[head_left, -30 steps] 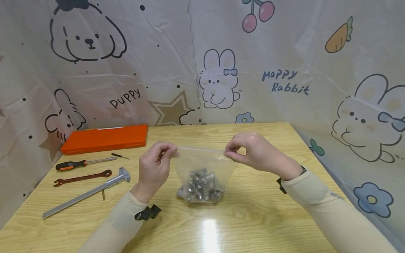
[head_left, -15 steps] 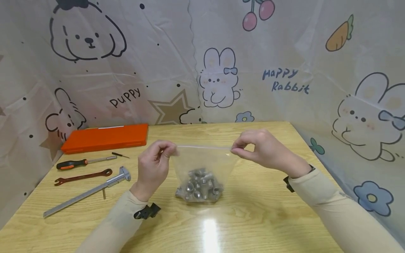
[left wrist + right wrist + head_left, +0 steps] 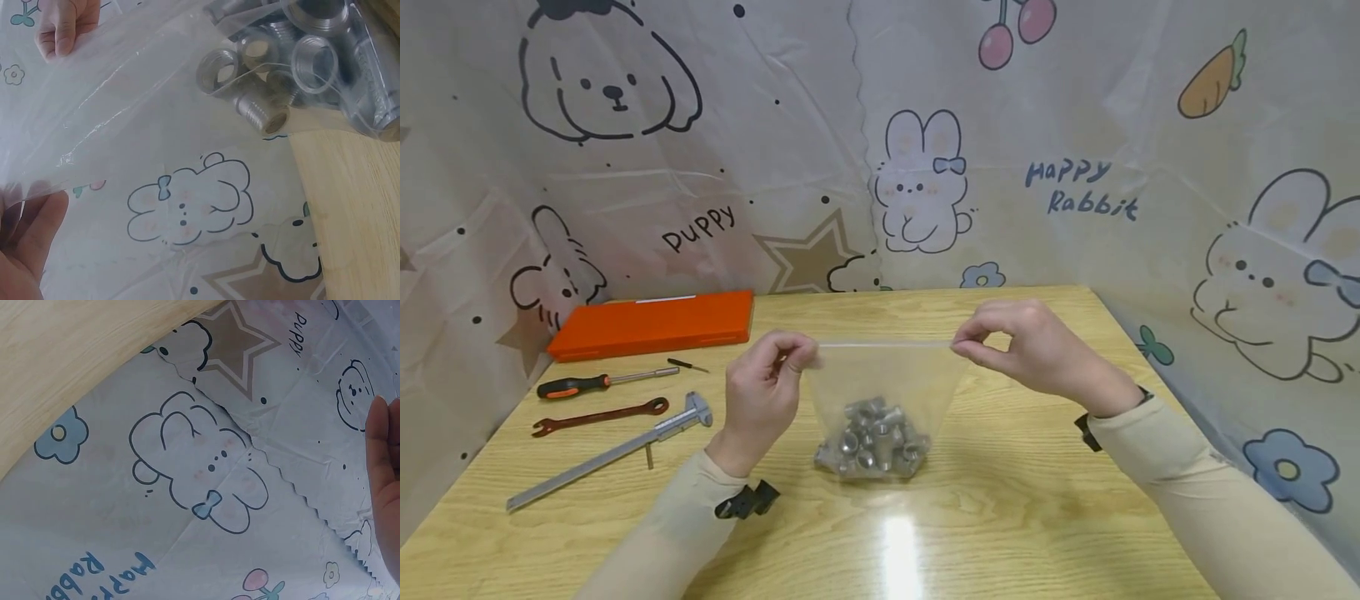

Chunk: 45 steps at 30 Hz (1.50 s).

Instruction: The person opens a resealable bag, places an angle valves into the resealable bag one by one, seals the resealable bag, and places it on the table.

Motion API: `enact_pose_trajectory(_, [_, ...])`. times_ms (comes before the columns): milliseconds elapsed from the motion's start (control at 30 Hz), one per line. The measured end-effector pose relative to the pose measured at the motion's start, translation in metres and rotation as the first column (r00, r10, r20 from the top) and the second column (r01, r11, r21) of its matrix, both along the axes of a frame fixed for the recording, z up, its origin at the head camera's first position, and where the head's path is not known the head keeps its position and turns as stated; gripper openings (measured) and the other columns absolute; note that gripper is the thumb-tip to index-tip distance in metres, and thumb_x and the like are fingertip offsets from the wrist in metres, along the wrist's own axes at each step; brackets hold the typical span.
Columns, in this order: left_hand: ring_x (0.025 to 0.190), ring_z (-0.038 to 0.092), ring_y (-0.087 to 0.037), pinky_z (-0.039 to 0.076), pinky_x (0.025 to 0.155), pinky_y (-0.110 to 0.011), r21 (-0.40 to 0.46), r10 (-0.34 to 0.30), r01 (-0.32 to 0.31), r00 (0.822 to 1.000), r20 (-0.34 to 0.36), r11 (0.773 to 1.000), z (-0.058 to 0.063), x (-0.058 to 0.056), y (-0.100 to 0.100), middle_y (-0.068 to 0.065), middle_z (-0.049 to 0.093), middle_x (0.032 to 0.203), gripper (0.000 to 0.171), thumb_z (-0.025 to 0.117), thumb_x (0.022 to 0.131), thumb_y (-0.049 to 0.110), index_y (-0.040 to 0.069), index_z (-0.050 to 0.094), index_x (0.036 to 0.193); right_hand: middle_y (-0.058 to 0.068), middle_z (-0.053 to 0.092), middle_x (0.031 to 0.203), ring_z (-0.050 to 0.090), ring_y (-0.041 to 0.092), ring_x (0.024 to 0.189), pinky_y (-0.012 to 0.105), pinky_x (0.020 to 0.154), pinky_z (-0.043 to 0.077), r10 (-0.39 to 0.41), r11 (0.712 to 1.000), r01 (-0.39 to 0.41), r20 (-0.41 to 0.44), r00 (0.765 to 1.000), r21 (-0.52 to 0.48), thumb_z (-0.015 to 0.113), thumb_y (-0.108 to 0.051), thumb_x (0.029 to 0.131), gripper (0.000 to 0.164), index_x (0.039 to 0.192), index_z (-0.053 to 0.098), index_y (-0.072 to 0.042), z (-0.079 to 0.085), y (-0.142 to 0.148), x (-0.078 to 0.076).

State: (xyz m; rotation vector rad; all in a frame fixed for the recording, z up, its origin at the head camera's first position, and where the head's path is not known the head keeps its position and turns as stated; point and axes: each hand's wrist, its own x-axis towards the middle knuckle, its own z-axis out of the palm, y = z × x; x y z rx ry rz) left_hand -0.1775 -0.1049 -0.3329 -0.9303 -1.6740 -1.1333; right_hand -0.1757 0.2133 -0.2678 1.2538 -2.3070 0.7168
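A clear zip bag [image 3: 887, 379] stands on the table with its top edge stretched level between both hands. In its bottom lie several threaded metal pipe fittings [image 3: 880, 437], seen close up through the plastic in the left wrist view. My left hand [image 3: 765, 392] pinches the bag's top left corner between thumb and curled fingers. At the top right corner my right hand [image 3: 1033, 354] pinches the edge with thumb and fingertips. Only part of the right hand [image 3: 384, 462] shows in the right wrist view, and the bag is not discernible there.
To the left lie an orange case [image 3: 655, 323], a screwdriver [image 3: 580, 385], a small black-handled screwdriver [image 3: 687, 365], a reddish wrench [image 3: 602, 416], a vernier caliper [image 3: 617, 450] and a short metal pin [image 3: 649, 456]. A printed cloth [image 3: 1037, 100] hangs behind the wooden table [image 3: 1015, 525].
My right hand has moved right and slightly up along the bag's top edge to its corner. The edge is now straighter and tauter. My left hand has stayed almost in place.
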Motion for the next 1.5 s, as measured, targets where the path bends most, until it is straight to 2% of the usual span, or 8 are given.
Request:
enact_pose_trajectory(233, [0.067, 0.069, -0.022, 0.056, 0.064, -0.021, 0.000, -0.012, 0.012, 1.000, 0.011, 1.000, 0.000, 0.000, 0.000, -0.011, 0.069, 0.079, 0.025, 0.061, 0.097, 0.018, -0.005, 0.066, 0.090, -0.008, 0.069, 0.084, 0.063, 0.005, 0.074, 0.020, 0.061, 0.050, -0.027, 0.999, 0.027, 0.013, 1.000, -0.021, 0.078, -0.001, 0.083, 0.014, 0.090, 0.074, -0.013, -0.005, 0.004, -0.001])
enact_pose_trajectory(533, [0.066, 0.068, -0.022, 0.054, 0.059, -0.019, -0.004, -0.009, 0.009, 1.000, 0.015, 1.000, -0.003, 0.000, 0.000, -0.011, 0.069, 0.079, 0.027, 0.061, 0.097, 0.020, -0.005, 0.066, 0.090, -0.007, 0.069, 0.083, 0.062, 0.005, 0.072, 0.021, 0.059, 0.050, -0.013, 1.000, 0.012, -0.019, 1.000, -0.021, 0.078, 0.002, 0.081, 0.016, 0.088, 0.073, -0.011, -0.011, 0.007, -0.003])
enact_pose_trajectory(767, [0.065, 0.067, -0.019, 0.046, 0.052, -0.016, 0.006, -0.024, 0.024, 1.000, 0.012, 1.000, 0.002, 0.001, 0.003, -0.009, 0.069, 0.078, 0.025, 0.062, 0.098, 0.019, -0.005, 0.066, 0.090, -0.006, 0.071, 0.085, 0.065, 0.006, 0.075, 0.019, 0.062, 0.052, -0.068, 0.996, 0.067, -0.018, 0.998, -0.055, 0.079, 0.003, 0.080, 0.018, 0.090, 0.073, -0.011, -0.009, 0.012, 0.002])
enact_pose_trajectory(967, [0.066, 0.066, -0.018, 0.049, 0.056, -0.017, 0.031, -0.068, 0.068, 0.998, 0.010, 0.997, 0.009, 0.008, 0.005, -0.009, 0.069, 0.078, 0.025, 0.064, 0.097, 0.018, -0.005, 0.066, 0.089, -0.007, 0.071, 0.086, 0.064, 0.005, 0.073, 0.014, 0.063, 0.050, -0.059, 0.994, 0.058, 0.003, 0.998, -0.093, 0.079, 0.005, 0.079, 0.021, 0.091, 0.073, -0.011, -0.003, 0.012, 0.011])
enact_pose_trajectory(1133, [0.066, 0.067, -0.017, 0.055, 0.063, -0.019, 0.076, -0.113, 0.110, 0.993, 0.035, 0.991, 0.019, 0.021, 0.008, -0.012, 0.069, 0.076, 0.026, 0.066, 0.095, 0.019, -0.007, 0.067, 0.089, -0.009, 0.071, 0.083, 0.063, 0.003, 0.070, 0.013, 0.065, 0.050, -0.106, 0.985, 0.109, 0.027, 0.994, -0.133, 0.080, 0.006, 0.078, 0.021, 0.088, 0.073, -0.012, 0.011, 0.014, 0.024])
enact_pose_trajectory(1367, [0.063, 0.066, -0.014, 0.056, 0.061, -0.020, 0.131, -0.269, 0.261, 0.962, 0.054, 0.957, 0.030, 0.041, 0.010, -0.014, 0.066, 0.071, 0.027, 0.066, 0.095, 0.014, -0.011, 0.063, 0.087, -0.004, 0.072, 0.081, 0.063, 0.006, 0.069, 0.014, 0.069, 0.052, -0.028, 0.972, 0.044, 0.072, 0.997, -0.230, 0.080, 0.015, 0.071, 0.031, 0.088, 0.075, -0.010, 0.022, 0.018, 0.043])
enact_pose_trajectory(1433, [0.063, 0.067, -0.014, 0.056, 0.061, -0.022, 0.152, -0.318, 0.301, 0.942, 0.106, 0.942, 0.028, 0.045, 0.010, -0.015, 0.066, 0.071, 0.023, 0.065, 0.095, 0.010, -0.012, 0.063, 0.089, -0.004, 0.071, 0.080, 0.063, 0.007, 0.068, 0.015, 0.065, 0.052, -0.031, 0.969, 0.058, 0.115, 0.993, -0.240, 0.079, 0.014, 0.072, 0.029, 0.088, 0.075, -0.010, 0.021, 0.019, 0.045])
enact_pose_trajectory(1500, [0.063, 0.067, -0.015, 0.058, 0.061, -0.026, 0.182, -0.338, 0.303, 0.916, 0.216, 0.936, 0.025, 0.046, 0.009, -0.015, 0.065, 0.073, 0.016, 0.064, 0.095, 0.005, -0.011, 0.064, 0.091, -0.006, 0.070, 0.079, 0.063, 0.009, 0.067, 0.018, 0.062, 0.053, -0.065, 0.968, 0.112, 0.206, 0.976, -0.225, 0.078, 0.008, 0.079, 0.021, 0.087, 0.075, -0.011, 0.017, 0.019, 0.042])
